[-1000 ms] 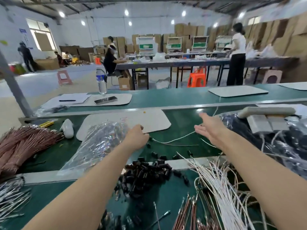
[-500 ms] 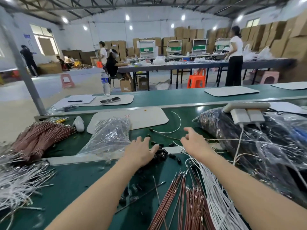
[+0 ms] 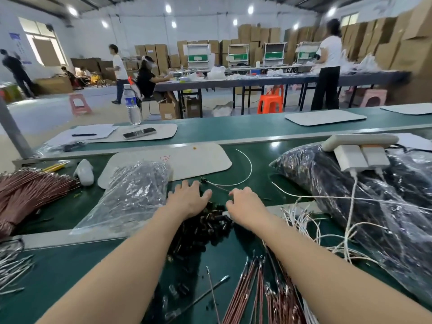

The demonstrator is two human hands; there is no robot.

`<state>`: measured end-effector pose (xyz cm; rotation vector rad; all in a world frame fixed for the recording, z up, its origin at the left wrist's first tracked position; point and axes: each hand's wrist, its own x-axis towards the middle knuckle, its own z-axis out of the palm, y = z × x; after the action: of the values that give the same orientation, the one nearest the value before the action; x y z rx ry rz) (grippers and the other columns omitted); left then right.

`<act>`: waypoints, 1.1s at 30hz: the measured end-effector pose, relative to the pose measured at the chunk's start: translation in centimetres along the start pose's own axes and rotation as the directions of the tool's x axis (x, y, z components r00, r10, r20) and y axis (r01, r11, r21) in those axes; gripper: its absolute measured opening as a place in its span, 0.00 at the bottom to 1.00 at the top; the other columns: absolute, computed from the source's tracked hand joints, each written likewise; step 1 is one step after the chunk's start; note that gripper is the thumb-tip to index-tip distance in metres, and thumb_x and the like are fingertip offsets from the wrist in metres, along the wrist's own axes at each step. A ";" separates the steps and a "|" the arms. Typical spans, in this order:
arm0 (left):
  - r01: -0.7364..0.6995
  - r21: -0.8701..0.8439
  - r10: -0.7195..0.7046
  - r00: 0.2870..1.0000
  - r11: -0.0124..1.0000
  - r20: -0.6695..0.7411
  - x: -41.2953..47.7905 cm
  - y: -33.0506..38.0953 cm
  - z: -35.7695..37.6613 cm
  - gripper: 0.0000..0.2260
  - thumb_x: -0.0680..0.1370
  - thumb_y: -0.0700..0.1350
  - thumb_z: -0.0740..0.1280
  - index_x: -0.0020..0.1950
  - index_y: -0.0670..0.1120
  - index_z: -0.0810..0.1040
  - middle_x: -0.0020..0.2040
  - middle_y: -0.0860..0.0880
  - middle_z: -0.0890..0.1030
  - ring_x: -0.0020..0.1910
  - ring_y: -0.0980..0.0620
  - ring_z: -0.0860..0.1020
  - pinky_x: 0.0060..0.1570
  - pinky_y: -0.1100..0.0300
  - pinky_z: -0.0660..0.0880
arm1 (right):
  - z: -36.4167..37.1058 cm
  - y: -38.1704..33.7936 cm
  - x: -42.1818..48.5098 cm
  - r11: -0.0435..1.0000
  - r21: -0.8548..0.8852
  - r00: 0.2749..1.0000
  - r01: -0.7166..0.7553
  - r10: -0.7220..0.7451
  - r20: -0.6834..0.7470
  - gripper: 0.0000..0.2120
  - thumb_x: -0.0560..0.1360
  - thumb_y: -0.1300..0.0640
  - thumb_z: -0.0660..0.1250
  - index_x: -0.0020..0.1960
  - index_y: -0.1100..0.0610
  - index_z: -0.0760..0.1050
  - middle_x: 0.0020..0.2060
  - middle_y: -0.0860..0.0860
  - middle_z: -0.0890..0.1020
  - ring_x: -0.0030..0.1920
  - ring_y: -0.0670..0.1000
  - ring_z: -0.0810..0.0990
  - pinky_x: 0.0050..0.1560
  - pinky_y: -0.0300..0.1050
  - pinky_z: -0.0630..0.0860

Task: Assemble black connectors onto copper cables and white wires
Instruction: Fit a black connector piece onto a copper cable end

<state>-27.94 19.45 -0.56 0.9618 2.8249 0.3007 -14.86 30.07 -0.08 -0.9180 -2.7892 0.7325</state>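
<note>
A heap of small black connectors [image 3: 205, 228] lies on the green belt [image 3: 70, 265] in front of me. My left hand [image 3: 189, 198] lies spread, palm down, on the heap's far left edge. My right hand [image 3: 245, 204] rests at its far right edge with bent fingers, and nothing shows in its grasp. Copper cables [image 3: 247, 291] lie near the bottom edge, between my forearms. Loose white wires [image 3: 301, 220] spread to the right of my right arm. One white wire [image 3: 245, 174] with a black end curves just beyond my hands.
A clear bag of connectors [image 3: 133, 190] lies left of my hands, with a copper cable bundle [image 3: 28, 190] and white wires [image 3: 11, 267] further left. A big dark bag [image 3: 374, 206] with a power strip [image 3: 360, 146] fills the right. Beyond it all lies a white mat [image 3: 191, 160].
Both hands have drawn back from the far side of the belt to the connector heap. My view has tipped down and nearer to the heap.
</note>
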 end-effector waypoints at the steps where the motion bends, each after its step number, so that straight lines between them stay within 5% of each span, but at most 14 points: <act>1: -0.021 -0.011 0.021 1.000 1.000 0.020 0.6 -0.1 -0.1 0.25 0.82 0.60 0.56 0.75 0.48 0.66 0.74 0.41 0.66 0.74 0.38 0.64 0.71 0.42 0.63 | 0.2 -0.3 0.6 1.000 -0.002 1.000 -0.021 0.021 0.001 0.17 0.83 0.56 0.57 0.69 0.60 0.72 0.66 0.62 0.72 0.66 0.64 0.72 0.64 0.53 0.71; 5: -0.182 -0.063 0.187 0.979 0.981 0.079 1.0 0.0 0.2 0.12 0.82 0.48 0.59 0.63 0.46 0.75 0.63 0.42 0.73 0.64 0.41 0.72 0.66 0.48 0.69 | 0.7 -1.9 1.5 1.000 0.012 1.000 0.012 -0.012 0.023 0.18 0.81 0.59 0.58 0.67 0.60 0.78 0.65 0.60 0.77 0.65 0.62 0.74 0.65 0.50 0.71; 9: -0.224 -0.095 0.234 0.966 0.970 0.108 -0.6 0.0 0.5 0.12 0.83 0.48 0.58 0.59 0.43 0.75 0.61 0.41 0.75 0.61 0.40 0.75 0.59 0.52 0.71 | 1.0 -2.8 1.1 0.991 0.135 0.996 -0.016 0.005 0.084 0.13 0.78 0.63 0.59 0.54 0.65 0.80 0.51 0.60 0.82 0.49 0.60 0.78 0.46 0.47 0.74; 11: -0.225 -0.069 0.231 0.968 0.972 0.096 -1.8 -0.1 0.2 0.14 0.83 0.50 0.58 0.59 0.43 0.76 0.60 0.41 0.75 0.60 0.40 0.75 0.59 0.51 0.71 | 1.0 -3.1 0.4 0.989 0.144 0.998 -0.024 0.015 0.064 0.10 0.77 0.63 0.58 0.49 0.64 0.79 0.48 0.60 0.81 0.48 0.60 0.77 0.46 0.47 0.72; 14: -0.239 -0.020 0.239 0.971 0.971 0.021 -3.8 -0.3 -0.1 0.13 0.83 0.53 0.58 0.57 0.46 0.75 0.59 0.43 0.76 0.61 0.42 0.74 0.55 0.52 0.70 | 0.8 -3.8 -1.2 0.988 0.154 1.000 0.015 -0.014 -0.009 0.14 0.76 0.64 0.60 0.53 0.61 0.84 0.53 0.60 0.85 0.56 0.61 0.80 0.56 0.50 0.77; 18: -0.247 0.088 0.251 0.967 0.965 -0.045 -6.5 -0.7 0.1 0.14 0.84 0.54 0.56 0.59 0.46 0.72 0.61 0.44 0.74 0.64 0.43 0.70 0.62 0.50 0.67 | 1.6 -4.4 -3.8 0.988 0.138 0.996 0.070 -0.063 -0.058 0.16 0.80 0.63 0.57 0.59 0.62 0.82 0.59 0.59 0.82 0.62 0.60 0.77 0.60 0.50 0.71; 25: -0.259 0.087 0.266 0.960 0.962 -0.083 -11.3 -1.7 0.1 0.10 0.85 0.53 0.55 0.51 0.49 0.68 0.56 0.45 0.76 0.58 0.43 0.75 0.57 0.50 0.69 | 2.6 -4.5 -8.2 0.982 0.070 0.979 0.178 -0.169 -0.115 0.16 0.83 0.62 0.54 0.61 0.61 0.79 0.61 0.58 0.79 0.61 0.59 0.74 0.65 0.50 0.66; 29: -0.271 0.082 0.274 0.962 0.959 -0.023 -13.5 -1.8 -1.2 0.16 0.85 0.55 0.55 0.59 0.44 0.73 0.58 0.44 0.75 0.58 0.42 0.76 0.59 0.50 0.72 | 1.9 -4.0 -9.8 0.972 0.128 0.964 0.197 -0.168 -0.204 0.16 0.82 0.61 0.58 0.68 0.59 0.74 0.67 0.55 0.69 0.63 0.55 0.73 0.65 0.44 0.68; 33: -0.275 0.037 0.278 0.955 0.961 -0.101 -16.3 -1.3 -2.2 0.16 0.85 0.56 0.56 0.66 0.49 0.73 0.63 0.47 0.73 0.64 0.45 0.72 0.66 0.51 0.68 | 0.1 -1.1 -11.9 0.988 -0.129 0.920 0.084 -0.126 -0.371 0.18 0.82 0.60 0.57 0.71 0.54 0.70 0.65 0.54 0.71 0.61 0.54 0.71 0.64 0.46 0.68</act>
<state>-16.36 8.16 2.44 1.3891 2.7867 0.3609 -5.85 22.26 0.86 -0.8160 -2.5278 0.3417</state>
